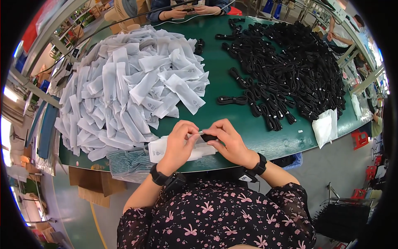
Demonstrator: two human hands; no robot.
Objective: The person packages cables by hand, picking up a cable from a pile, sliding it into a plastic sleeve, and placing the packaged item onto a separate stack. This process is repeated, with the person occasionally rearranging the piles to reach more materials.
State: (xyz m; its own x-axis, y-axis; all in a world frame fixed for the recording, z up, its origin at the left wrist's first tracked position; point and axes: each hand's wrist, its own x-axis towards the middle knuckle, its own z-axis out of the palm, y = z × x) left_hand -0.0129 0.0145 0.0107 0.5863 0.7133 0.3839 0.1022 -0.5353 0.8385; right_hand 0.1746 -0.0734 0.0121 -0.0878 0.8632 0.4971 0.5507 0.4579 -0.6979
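Note:
Both my hands meet above the near edge of the green table. In the fingers of my right hand (229,140) is a small bundled black cable (208,137), mostly covered by the grip. My left hand (181,141) is closed in a pinch beside it, at a small pale tip between the hands; what those fingers grip is too small to make out. Under my hands lie flat white sleeves (157,150) with small printing. To the left rises a big heap of white sleeves (124,89). On the right spreads a large pile of coiled black cables (290,66).
A single coiled cable (232,100) lies apart from the pile's left side. Grey-green striped cloth (128,161) sits at the near left edge. A white plastic bag (325,128) rests at the right edge. Across the table is another person's hand (178,14). An open cardboard box (95,184) stands below.

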